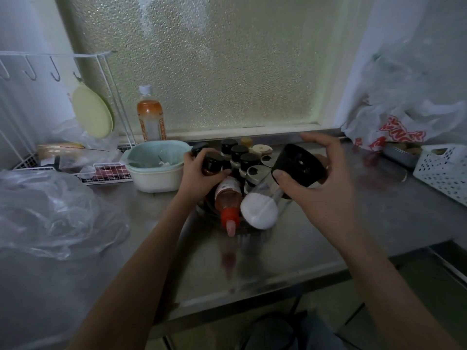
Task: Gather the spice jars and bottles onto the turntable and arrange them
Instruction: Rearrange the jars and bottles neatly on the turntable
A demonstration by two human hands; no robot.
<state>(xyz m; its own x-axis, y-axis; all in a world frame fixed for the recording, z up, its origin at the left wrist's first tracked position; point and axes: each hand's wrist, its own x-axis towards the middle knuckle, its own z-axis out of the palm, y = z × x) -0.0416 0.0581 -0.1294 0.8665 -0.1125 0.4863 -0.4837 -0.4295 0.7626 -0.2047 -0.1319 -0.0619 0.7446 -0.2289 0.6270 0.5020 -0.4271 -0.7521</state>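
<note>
A cluster of spice jars with black lids (238,151) stands on a clear turntable (209,210) at the middle of the steel counter. At its front are a sauce bottle with a red nozzle (227,200) and a jar with a white lid (259,210), both leaning toward me. My left hand (199,173) is closed around a dark-lidded jar (212,164) at the cluster's left side. My right hand (321,183) grips a large black-lidded jar (298,164), tilted, at the cluster's right side. Metal-capped shakers (255,173) stand between them.
A pale green bowl in a white tub (156,162) sits left of the turntable, with an orange drink bottle (150,117) behind it. A wire rack (101,173) and clear plastic bags (50,210) fill the left. A white perforated basket (444,170) and printed bag (394,132) are right.
</note>
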